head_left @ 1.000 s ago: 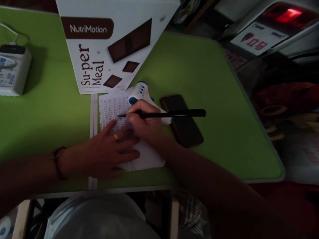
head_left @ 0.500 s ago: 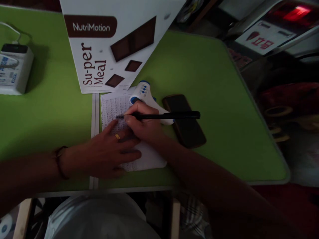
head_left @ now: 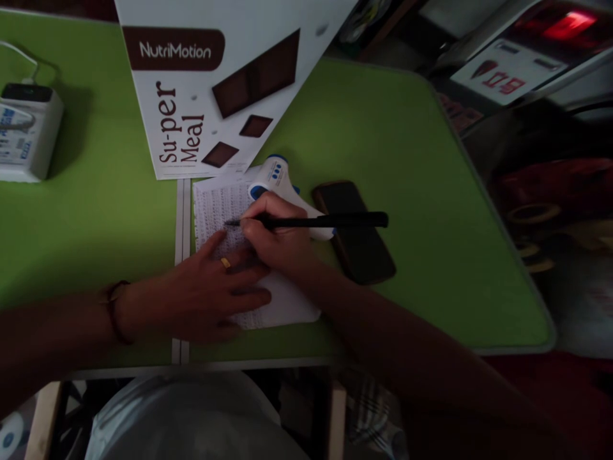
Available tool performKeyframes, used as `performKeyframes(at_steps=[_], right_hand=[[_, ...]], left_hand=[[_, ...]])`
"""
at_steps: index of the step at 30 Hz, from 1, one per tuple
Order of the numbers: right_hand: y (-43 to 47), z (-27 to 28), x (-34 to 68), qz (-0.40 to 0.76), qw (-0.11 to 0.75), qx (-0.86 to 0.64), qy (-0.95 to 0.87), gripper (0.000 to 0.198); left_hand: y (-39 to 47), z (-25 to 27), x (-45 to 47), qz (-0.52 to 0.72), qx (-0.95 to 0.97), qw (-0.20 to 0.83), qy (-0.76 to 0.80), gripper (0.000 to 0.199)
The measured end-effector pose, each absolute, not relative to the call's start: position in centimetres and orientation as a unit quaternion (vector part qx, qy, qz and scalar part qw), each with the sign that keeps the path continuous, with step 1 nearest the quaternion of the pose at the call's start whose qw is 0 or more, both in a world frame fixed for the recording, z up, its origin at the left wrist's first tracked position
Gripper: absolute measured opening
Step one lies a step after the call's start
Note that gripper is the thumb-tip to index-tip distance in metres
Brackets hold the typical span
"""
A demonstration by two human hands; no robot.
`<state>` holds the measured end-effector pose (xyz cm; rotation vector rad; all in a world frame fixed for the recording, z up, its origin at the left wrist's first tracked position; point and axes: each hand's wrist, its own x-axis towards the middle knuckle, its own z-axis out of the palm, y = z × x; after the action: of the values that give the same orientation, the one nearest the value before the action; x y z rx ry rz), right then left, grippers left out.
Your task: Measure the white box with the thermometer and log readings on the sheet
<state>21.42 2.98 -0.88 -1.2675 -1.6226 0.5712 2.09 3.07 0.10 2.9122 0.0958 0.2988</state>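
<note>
A sheet of paper (head_left: 287, 300) covered partly in rows of small handwriting lies on the green table. My left hand (head_left: 205, 287) rests flat across it with fingers spread, a gold ring on one finger. Pinched in my right hand (head_left: 280, 236) is a black pen (head_left: 335, 220), its tip at the written rows just above my left index finger. Beyond my right hand lies a white and blue infrared thermometer (head_left: 275, 176), partly on the paper and partly hidden by the hand. Beside it is a dark smartphone (head_left: 359, 236).
A white NutriMotion box (head_left: 182, 115) stands behind the paper. At the far left sits a white power adapter (head_left: 33, 140) with cables plugged in. The green table (head_left: 402, 140) has a rounded right edge, with rolls of tape (head_left: 534, 213) past it.
The pen and my right hand have shifted very slightly to the right along the writing. My left hand stays in place on the paper.
</note>
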Motion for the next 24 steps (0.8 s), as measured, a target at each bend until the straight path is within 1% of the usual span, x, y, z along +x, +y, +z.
performKeyframes(at_steps=[6,14,19,24], right_hand=[[3.05,-0.79,21.43,0.232,0.468,-0.52,-0.675,0.01],[3.02,-0.87,21.43,0.23,0.486,-0.518,-0.665,0.01],[2.98,-0.82,21.48,0.237,0.461,-0.542,-0.662,0.009],[2.95,-0.7,21.39,0.235,0.451,-0.556,-0.658,0.011]], left_hand=[[2.96,-0.08,2.04,0.104,0.988,0.112,0.032,0.048],[2.99,-0.06,2.05,0.095,0.989,0.108,0.037,0.048],[3.01,-0.1,1.99,0.103,0.988,0.111,0.033,0.05],[3.13,0.18,2.06,0.094,0.989,0.109,0.034,0.047]])
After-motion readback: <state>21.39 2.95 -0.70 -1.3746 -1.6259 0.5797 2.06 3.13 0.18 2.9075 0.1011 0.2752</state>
